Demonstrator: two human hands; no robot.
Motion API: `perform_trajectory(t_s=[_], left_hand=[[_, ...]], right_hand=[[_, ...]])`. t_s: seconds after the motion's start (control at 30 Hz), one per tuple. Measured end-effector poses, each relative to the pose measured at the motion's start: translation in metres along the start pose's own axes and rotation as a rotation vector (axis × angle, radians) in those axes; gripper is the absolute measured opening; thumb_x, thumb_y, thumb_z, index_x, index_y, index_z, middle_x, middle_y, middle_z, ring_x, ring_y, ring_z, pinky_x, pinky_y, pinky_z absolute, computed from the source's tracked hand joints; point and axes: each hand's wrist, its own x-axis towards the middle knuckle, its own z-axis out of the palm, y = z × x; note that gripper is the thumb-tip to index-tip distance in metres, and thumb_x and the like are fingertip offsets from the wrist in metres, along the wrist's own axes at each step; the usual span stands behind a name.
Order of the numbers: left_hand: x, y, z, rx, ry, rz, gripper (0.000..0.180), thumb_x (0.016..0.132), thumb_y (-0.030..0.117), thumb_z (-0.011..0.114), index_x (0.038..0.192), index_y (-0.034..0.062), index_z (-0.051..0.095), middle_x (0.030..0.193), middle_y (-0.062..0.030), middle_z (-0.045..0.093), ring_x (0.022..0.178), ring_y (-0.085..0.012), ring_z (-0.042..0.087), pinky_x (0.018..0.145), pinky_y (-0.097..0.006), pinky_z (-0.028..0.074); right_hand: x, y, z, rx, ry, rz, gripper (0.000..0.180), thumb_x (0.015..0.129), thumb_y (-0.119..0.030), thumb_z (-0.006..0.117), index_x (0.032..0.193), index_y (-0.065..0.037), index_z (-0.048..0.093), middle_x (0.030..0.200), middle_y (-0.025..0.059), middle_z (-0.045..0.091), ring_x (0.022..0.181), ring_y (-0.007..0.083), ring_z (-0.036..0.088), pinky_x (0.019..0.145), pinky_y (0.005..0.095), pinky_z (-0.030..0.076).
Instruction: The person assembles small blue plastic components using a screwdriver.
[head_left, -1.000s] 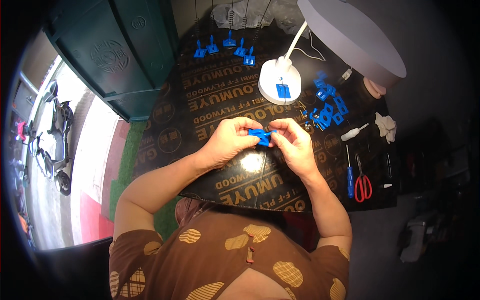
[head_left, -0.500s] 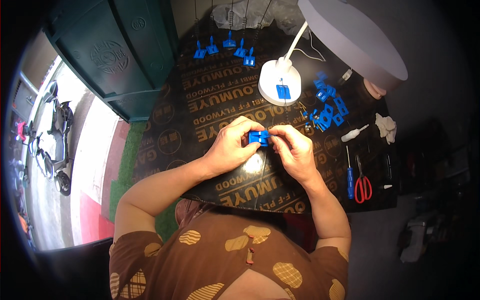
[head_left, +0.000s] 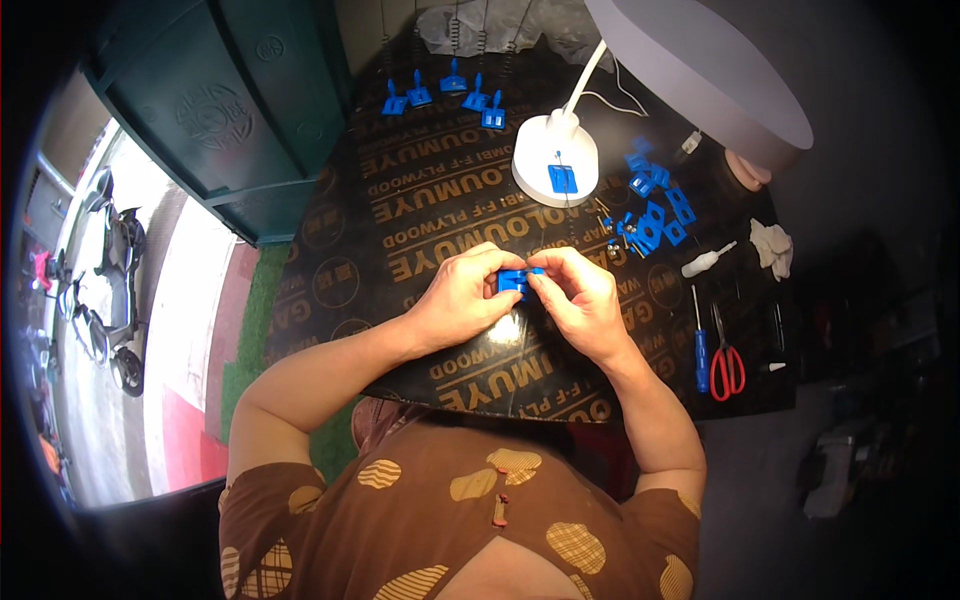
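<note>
Over the near part of the dark table, my left hand pinches a small blue plastic block between thumb and fingers. From the other side my right hand closes on the block's right end, its thumb and forefinger pressed together there. Whether a separate small part lies between those right fingertips is hidden. Past my hands, a blue plate-like piece with a thin wire lies on the white base of the lamp.
Right of the lamp sits a pile of blue parts with small metal bits. Nearer lie a white-tipped bottle, a crumpled cloth, a blue screwdriver and red-handled scissors. Several blue pieces with coiled wires lie at the back.
My right hand has shifted slightly left, and its fingertips now cover more of the blue block's right end. My left hand keeps its hold.
</note>
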Motion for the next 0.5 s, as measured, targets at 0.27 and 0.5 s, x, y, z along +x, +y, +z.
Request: perform_trajectory(t_s=[0.27,0.5], left_hand=[[0.000,-0.007,0.003,0.000,-0.007,0.035,0.026,0.078,0.002,0.067,0.103,-0.0017,0.064,0.085,-0.0033,0.057,0.066,-0.0068,0.052,0.060,-0.022,0.044],[0.000,-0.004,0.002,0.044,-0.029,0.031,0.025,0.078,0.004,0.067,0.103,-0.0020,0.064,0.083,-0.0032,0.057,0.064,-0.0068,0.051,0.058,-0.022,0.043]], right_hand=[[0.002,-0.010,0.003,-0.089,-0.038,-0.092,0.015,0.082,0.000,0.065,0.097,0.000,0.064,0.083,0.0110,0.063,0.070,0.0192,0.062,0.063,0.0283,0.049],[0.005,-0.010,0.001,-0.186,-0.076,-0.192,0.015,0.082,0.000,0.065,0.096,0.000,0.063,0.084,0.0113,0.061,0.071,0.0215,0.061,0.063,0.0301,0.049]])
